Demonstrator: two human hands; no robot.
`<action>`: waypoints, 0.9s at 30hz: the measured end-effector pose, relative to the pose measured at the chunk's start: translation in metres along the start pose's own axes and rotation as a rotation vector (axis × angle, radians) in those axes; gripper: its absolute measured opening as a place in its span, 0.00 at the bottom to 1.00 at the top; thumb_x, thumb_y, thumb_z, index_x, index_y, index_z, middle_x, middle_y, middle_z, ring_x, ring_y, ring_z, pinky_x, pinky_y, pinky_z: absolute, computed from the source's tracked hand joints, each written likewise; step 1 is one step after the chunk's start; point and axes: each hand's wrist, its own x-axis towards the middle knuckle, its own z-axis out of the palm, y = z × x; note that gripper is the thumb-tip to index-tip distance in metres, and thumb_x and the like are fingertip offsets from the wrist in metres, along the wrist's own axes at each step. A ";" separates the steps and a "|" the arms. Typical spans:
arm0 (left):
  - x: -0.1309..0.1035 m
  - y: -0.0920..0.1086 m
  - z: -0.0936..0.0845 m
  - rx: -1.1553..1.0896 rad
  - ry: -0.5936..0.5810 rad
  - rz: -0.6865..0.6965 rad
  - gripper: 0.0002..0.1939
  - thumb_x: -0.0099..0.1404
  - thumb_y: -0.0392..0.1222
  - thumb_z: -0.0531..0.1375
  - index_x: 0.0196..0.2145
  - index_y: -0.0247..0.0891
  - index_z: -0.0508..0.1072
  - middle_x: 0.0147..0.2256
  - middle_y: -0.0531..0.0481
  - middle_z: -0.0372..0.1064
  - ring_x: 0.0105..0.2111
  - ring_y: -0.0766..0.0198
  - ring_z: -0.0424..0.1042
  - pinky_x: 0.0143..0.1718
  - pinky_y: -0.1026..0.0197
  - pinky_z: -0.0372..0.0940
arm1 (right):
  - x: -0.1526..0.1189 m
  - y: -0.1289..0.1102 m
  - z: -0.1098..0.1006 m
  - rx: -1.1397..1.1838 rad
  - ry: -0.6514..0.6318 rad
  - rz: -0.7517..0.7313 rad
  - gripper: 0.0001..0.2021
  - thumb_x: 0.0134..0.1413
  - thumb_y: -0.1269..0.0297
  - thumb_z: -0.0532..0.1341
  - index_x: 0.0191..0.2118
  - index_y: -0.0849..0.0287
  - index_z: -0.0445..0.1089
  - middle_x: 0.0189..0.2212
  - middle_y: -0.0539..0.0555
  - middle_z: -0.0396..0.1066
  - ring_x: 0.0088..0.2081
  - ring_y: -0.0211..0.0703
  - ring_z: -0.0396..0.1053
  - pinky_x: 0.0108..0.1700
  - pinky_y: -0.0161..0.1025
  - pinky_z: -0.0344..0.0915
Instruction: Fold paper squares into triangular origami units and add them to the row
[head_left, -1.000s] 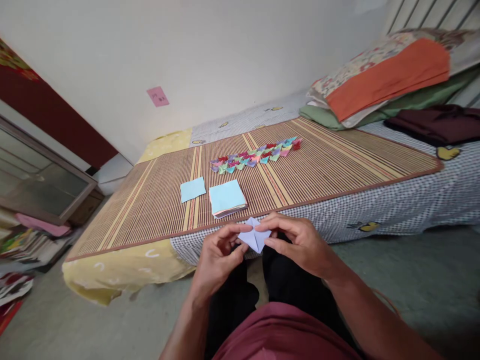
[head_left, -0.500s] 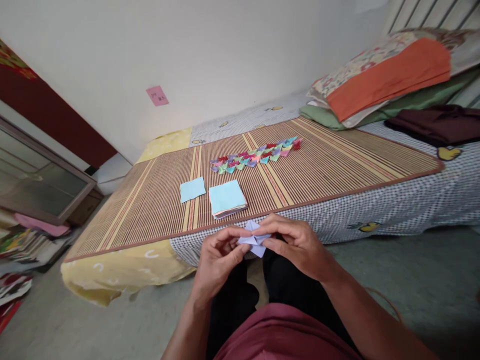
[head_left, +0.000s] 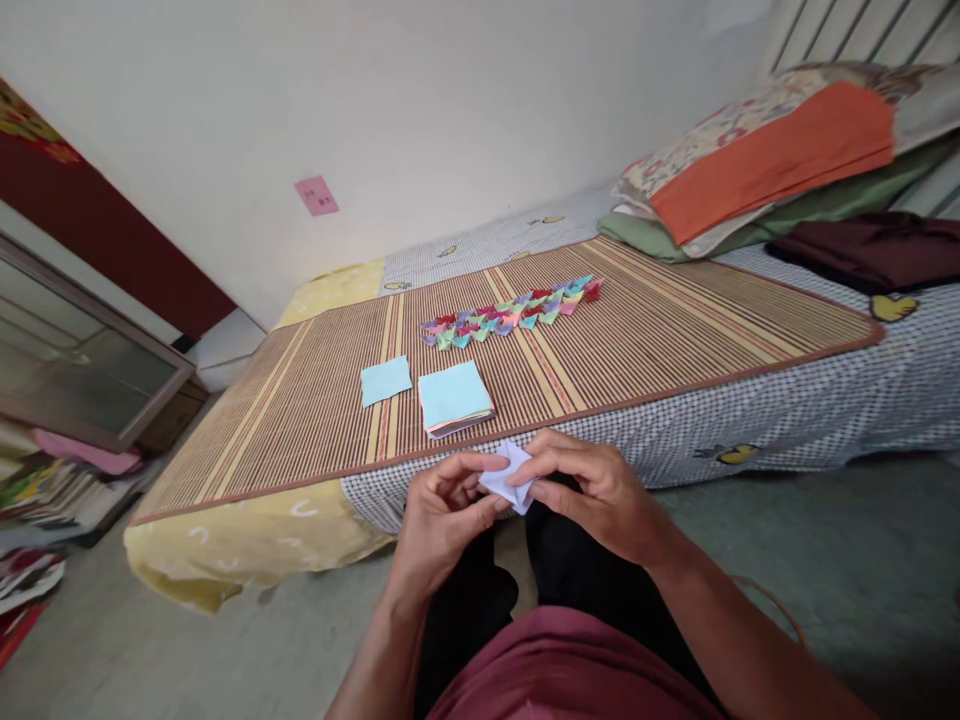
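Observation:
A folded lavender paper [head_left: 508, 478] is held between both hands, just off the near edge of the bed. My left hand [head_left: 444, 510] pinches its left side between thumb and fingers. The right side is gripped by my right hand [head_left: 592, 490], with fingertips lying over the folds. Beyond the hands, a stack of square papers [head_left: 454, 395] with light blue on top rests on the striped mat. Left of it lies a light blue sheet [head_left: 386, 381]. Farther back, several small folded colourful paper pieces [head_left: 511, 316] stand in rows.
The striped mat [head_left: 300, 410] covers much of the bed. Pillows with an orange cloth [head_left: 780, 160] and a dark folded cloth [head_left: 870, 250] lie at the right. A glass-fronted cabinet [head_left: 90, 340] and piled books [head_left: 67, 495] stand at the left.
The lavender paper shows a flatter, broader face than before. My right fingers have shifted over its folds, and my left fingertips have moved slightly. The view has tilted very slightly.

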 end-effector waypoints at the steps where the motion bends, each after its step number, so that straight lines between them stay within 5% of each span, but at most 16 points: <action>1: 0.000 0.000 0.000 0.007 0.004 0.001 0.15 0.52 0.34 0.75 0.39 0.36 0.83 0.32 0.48 0.80 0.32 0.65 0.77 0.37 0.66 0.72 | 0.001 -0.002 0.000 -0.011 -0.004 0.002 0.10 0.64 0.72 0.63 0.44 0.52 0.80 0.38 0.52 0.74 0.40 0.41 0.73 0.44 0.38 0.68; 15: -0.003 0.005 0.004 0.246 0.025 0.175 0.05 0.61 0.40 0.70 0.30 0.37 0.82 0.31 0.47 0.77 0.32 0.63 0.73 0.34 0.64 0.68 | 0.005 -0.011 0.006 0.036 0.041 0.056 0.07 0.65 0.69 0.61 0.36 0.56 0.75 0.33 0.51 0.71 0.37 0.42 0.70 0.41 0.39 0.65; 27: 0.001 0.003 0.000 0.267 0.010 0.211 0.02 0.62 0.38 0.69 0.33 0.39 0.83 0.34 0.47 0.78 0.36 0.61 0.75 0.40 0.62 0.68 | 0.003 -0.005 0.005 0.086 0.103 0.147 0.03 0.61 0.67 0.64 0.41 0.55 0.74 0.37 0.52 0.74 0.39 0.43 0.73 0.42 0.37 0.69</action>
